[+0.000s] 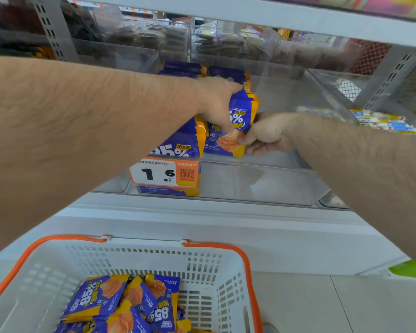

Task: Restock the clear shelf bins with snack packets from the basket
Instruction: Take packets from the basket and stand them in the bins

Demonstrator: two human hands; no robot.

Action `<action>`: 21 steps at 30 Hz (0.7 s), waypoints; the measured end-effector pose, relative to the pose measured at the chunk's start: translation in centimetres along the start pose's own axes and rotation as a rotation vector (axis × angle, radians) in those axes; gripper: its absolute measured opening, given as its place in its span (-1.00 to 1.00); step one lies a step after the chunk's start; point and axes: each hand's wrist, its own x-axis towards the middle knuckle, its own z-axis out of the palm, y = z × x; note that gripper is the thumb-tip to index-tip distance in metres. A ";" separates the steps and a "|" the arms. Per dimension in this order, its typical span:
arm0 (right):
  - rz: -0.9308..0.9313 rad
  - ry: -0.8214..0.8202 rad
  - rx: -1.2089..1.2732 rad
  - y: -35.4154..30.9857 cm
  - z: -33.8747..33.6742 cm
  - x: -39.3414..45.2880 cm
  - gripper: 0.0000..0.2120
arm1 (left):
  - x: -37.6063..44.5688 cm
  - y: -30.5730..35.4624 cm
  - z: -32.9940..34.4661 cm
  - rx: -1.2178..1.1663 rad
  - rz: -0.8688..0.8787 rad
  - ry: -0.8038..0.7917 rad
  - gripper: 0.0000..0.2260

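Both my hands are inside a clear shelf bin [262, 186]. My left hand [216, 106] lies over the top of an upright stack of blue and yellow snack packets [238, 121], its fingers pointing down the front. My right hand [267, 134] grips the same stack from its right side, fingers curled round the lower edge. More of these packets [178, 145] stand in a row to the left in the bin. The white basket with an orange rim [209, 267] sits below, holding several loose packets [130, 304].
A price tag reading 1.6 [165, 173] hangs on the bin's front. Neighbouring clear bins hold other snacks, with white and blue sticks [382, 121] to the right. A grey shelf edge [250, 10] runs overhead. The white shelf ledge [226, 219] lies between bin and basket.
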 end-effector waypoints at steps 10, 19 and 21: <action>-0.040 -0.005 0.109 -0.3 -0.4 -1.5 -0.78 | -1.3 -0.4 -1.0 0.004 -0.023 0.008 -0.03; -0.058 0.070 0.151 -1.1 0.6 -3.5 -0.66 | -2.8 0.0 -1.6 0.072 -0.015 0.061 -0.28; -0.052 0.127 0.159 -1.4 0.9 -3.5 -0.62 | -3.0 -0.2 -1.8 0.093 -0.013 0.098 -0.38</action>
